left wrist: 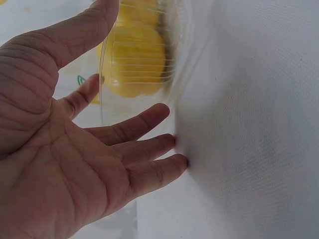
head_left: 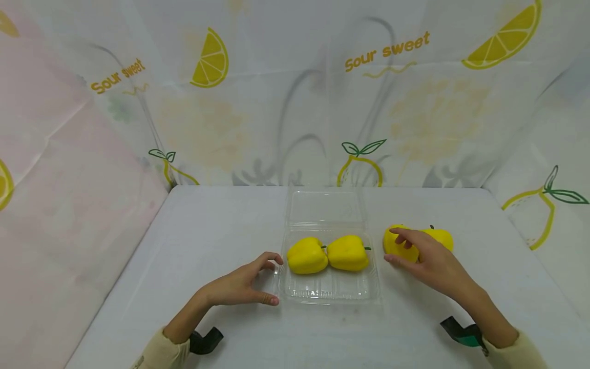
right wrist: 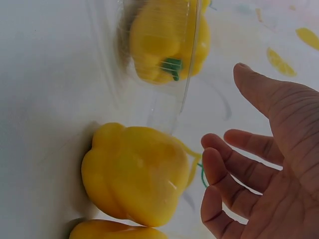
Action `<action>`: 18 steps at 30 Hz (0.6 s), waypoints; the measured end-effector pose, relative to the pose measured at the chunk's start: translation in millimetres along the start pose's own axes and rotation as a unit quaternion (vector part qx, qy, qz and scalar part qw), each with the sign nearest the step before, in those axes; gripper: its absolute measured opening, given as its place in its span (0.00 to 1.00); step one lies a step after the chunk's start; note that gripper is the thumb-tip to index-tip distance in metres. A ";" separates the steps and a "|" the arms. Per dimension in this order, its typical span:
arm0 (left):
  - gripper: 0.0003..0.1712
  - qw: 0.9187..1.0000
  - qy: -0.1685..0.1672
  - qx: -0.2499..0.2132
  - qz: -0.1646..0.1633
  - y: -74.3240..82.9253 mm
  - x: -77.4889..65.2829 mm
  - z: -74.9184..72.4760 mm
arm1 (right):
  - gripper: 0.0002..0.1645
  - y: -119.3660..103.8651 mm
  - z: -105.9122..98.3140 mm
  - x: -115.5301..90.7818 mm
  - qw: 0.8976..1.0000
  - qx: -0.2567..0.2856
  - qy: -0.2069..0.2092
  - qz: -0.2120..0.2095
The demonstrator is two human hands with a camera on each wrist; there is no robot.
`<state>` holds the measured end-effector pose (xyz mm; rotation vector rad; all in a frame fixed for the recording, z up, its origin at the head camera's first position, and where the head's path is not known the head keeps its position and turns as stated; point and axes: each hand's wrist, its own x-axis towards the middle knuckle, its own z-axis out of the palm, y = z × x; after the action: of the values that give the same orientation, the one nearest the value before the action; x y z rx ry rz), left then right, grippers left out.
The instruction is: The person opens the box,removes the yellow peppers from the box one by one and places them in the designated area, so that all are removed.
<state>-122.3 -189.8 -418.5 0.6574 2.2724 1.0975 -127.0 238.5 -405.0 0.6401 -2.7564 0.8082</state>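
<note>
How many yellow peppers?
4. Inside the clear plastic container are a left yellow bell pepper and a right one; a third and fourth lie right of the container, partly covered in the head view. More may be hidden.

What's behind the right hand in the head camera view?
Two yellow bell peppers: the left pepper and the right pepper, each only partly visible. The right hand covers the spot between them, so whether they touch can't be seen in that view.

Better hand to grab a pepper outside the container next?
Likely the right hand: it holds nothing and hovers close to the two loose yellow peppers. The left hand is farther off, with the clear container between it and them.
</note>
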 end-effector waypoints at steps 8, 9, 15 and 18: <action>0.44 1.000 0.000 -0.001 0.000 -0.2 0.2 0.0 | 0.35 -9.4 8.1 6.1 1.000 -0.001 -0.025 0.004; 0.44 1.000 0.000 -0.002 0.001 -0.3 0.2 0.0 | 0.35 -10.4 9.0 6.8 1.000 -0.003 -0.028 0.002; 0.44 1.000 -0.001 -0.003 0.001 -0.5 0.0 0.3 | 0.36 -14.6 14.2 9.8 0.999 0.005 -0.037 -0.014; 0.44 1.000 -0.001 -0.004 0.000 -0.3 -0.1 0.4 | 0.36 -17.0 16.4 11.8 0.999 0.013 -0.047 -0.013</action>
<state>-122.1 -189.8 -418.9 0.6540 2.2651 1.1056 -130.8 212.4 -407.2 0.7360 -2.8200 0.8314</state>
